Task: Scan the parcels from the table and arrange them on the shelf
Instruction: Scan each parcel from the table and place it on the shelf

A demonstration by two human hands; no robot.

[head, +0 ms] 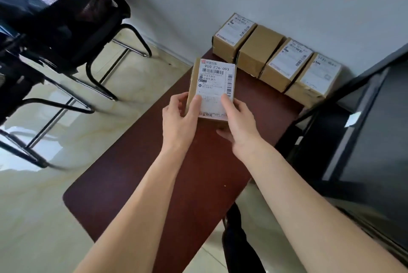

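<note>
At the frame's centre, both hands, left and right, grip the parcel by its near end above the surface, label up, likely so its barcode stays readable. Four parcels line the wall, upper right.

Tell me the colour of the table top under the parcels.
Dark reddish brown table top, plain and unpatterned, seen best in the head view, the only view.

Four parcels (rowed) at table back
</note>
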